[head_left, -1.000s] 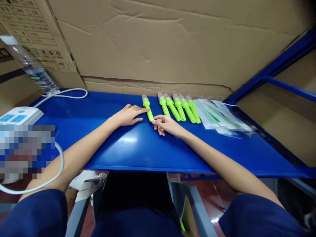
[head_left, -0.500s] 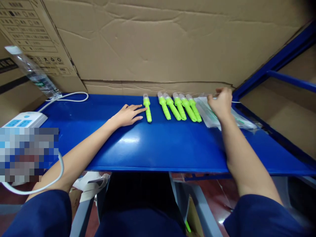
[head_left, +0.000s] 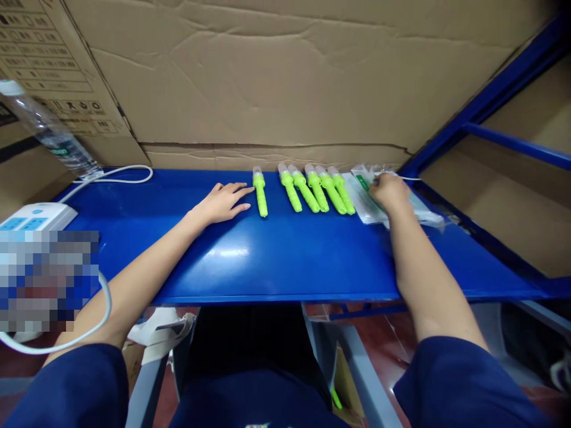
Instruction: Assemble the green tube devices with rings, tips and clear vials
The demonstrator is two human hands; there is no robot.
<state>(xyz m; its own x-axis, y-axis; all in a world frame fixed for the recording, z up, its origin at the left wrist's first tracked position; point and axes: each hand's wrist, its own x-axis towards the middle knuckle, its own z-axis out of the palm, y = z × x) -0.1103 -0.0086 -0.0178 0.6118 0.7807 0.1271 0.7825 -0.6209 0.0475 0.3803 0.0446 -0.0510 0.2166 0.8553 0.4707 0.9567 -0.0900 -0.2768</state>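
Note:
My left hand (head_left: 223,203) lies open on the table, fingers spread, one fingertip at the side of a lone lime-green ridged stick with a clear cap (head_left: 261,193). To its right, several more such green sticks (head_left: 313,191) are lined up side by side, caps toward the cardboard. Farther right, clear plastic bags with green print (head_left: 363,199) lie in a flat pile. My right hand (head_left: 392,193) is over that pile, its fingers closed on the crumpled upper part of a plastic bag. The fingertips are partly hidden.
The blue table (head_left: 276,261) is backed by a cardboard sheet (head_left: 259,77). On the left are a clear bottle (head_left: 53,137), a white power strip (head_left: 40,217) and a looping white cable (head_left: 138,169). A blue metal frame (head_left: 504,101) borders the right side.
My right hand has lowered onto the pile, and its fingers have closed on a plastic bag, whose top is now lifted and crumpled. My left hand rests beside the lone stick as before.

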